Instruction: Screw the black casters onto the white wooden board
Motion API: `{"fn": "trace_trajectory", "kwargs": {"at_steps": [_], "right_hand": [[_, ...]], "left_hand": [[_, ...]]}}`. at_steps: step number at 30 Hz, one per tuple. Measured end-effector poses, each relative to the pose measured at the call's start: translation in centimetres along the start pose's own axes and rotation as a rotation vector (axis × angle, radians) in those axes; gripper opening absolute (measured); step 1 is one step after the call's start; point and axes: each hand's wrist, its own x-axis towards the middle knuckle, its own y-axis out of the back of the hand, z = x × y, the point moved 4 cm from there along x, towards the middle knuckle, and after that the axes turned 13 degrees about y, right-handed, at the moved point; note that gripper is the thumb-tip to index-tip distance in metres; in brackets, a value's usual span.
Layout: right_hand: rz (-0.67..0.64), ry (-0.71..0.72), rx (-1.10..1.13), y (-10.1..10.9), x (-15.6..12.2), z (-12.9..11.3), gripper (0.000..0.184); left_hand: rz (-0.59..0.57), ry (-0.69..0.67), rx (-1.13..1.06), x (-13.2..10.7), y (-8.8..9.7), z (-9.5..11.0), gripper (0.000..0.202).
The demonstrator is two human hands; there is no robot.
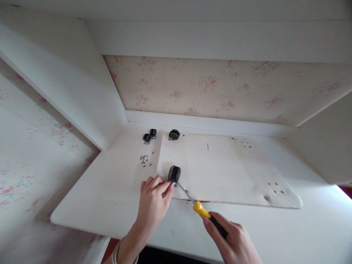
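My right hand [233, 234] is wrapped round the black and yellow handle of a screwdriver [201, 209]. Its metal shaft slants up and left, with the tip at the base of a black caster wheel [174, 173]. That caster sits on a white board [217, 165] near its front left corner. My left hand [156, 192] is closed at the caster's base, thumb and fingertips pinched there; whether a screw is between them is hidden. Another caster [174, 134] stands at the board's back left corner.
Two loose casters [150, 135] lie left of the board on a white desktop [110, 190]. Several small screws [143, 160] are scattered in front of them. Screw holes [275, 188] mark the board's right end. White panels [68, 73] rise at the sides, with floral wallpaper [203, 86] behind.
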Motion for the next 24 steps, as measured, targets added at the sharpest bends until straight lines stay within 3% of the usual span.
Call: {"fn": "trace_trajectory", "kwargs": {"at_steps": [11,16,19,24], "right_hand": [[-0.056,-0.028,-0.002,-0.1,0.1,0.6,0.047],[0.035,-0.018,-0.007,-0.2,0.0,0.4,0.049],[0.007,-0.032,0.029,-0.1,0.1,0.3,0.048],[-0.040,-0.061,0.031,0.3,0.1,0.7,0.046]], "left_hand": [[0.019,0.030,-0.011,-0.3,-0.1,0.0,0.017],[-0.003,0.062,-0.063,-0.3,-0.2,-0.4,0.014],[-0.028,0.058,-0.101,-0.4,0.0,-0.6,0.014],[-0.021,0.081,-0.180,-0.5,1.3,-2.7,0.016]]}}
